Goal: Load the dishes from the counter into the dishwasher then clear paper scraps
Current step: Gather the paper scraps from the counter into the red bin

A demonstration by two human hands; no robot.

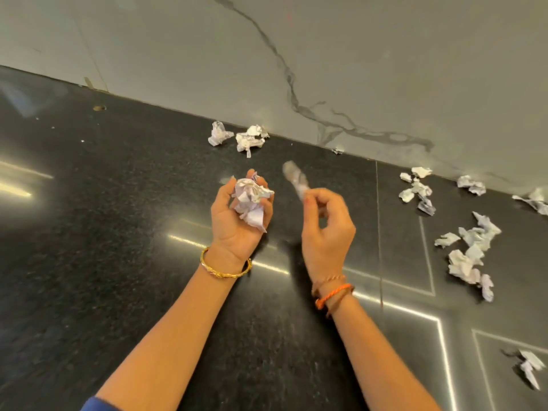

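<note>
Paper, white, crumpled: one wad (252, 200) is cupped in the left hand (237, 215); a blurred scrap (296, 180) is pinched by right hand (326, 223) fingers (310, 200). More scraps (471, 250) are scattered toward the black desk's (118, 232) right edge. Judged light, soft, compressible; graspable anywhere.

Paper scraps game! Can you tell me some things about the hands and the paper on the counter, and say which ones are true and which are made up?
1. The left hand holds a crumpled paper wad. True.
2. The right hand is empty. False: it pinches a blurred paper scrap.
3. More paper scraps lie on the black counter at the right. True.
4. Two crumpled scraps lie near the wall. True.
5. A plate sits on the counter. False: no dishes are in view.
</note>
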